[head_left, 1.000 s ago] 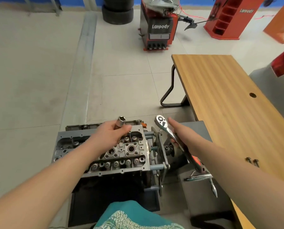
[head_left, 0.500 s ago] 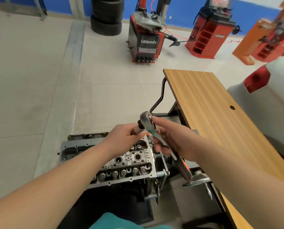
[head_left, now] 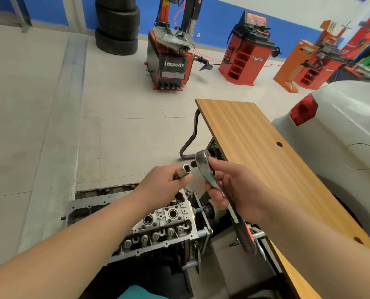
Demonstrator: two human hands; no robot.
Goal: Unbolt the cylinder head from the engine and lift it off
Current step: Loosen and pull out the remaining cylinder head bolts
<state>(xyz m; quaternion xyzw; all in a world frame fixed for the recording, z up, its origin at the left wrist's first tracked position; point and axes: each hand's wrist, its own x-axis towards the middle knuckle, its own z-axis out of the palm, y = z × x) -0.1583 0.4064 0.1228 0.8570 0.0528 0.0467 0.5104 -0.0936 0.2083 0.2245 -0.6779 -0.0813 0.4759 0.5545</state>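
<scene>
Head view: my left hand (head_left: 162,184) pinches the socket (head_left: 185,171), right hand (head_left: 233,190) grips the ratchet (head_left: 210,175); I'd line the socket's open end squarely on the drive before pushing.

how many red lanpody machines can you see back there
2 with readable Lanpody lettering: the tyre changer behind the stacked tyres' right, and the shelved red cabinet further right. More red machines at far right are blurred; their lettering is unreadable.

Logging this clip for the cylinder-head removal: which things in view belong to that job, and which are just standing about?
In the job:
socket, gripped by the left hand
ratchet wrench, gripped by the right hand
cylinder head

Standing about:
wooden table
tyre changer
stacked tyres
white car
</scene>
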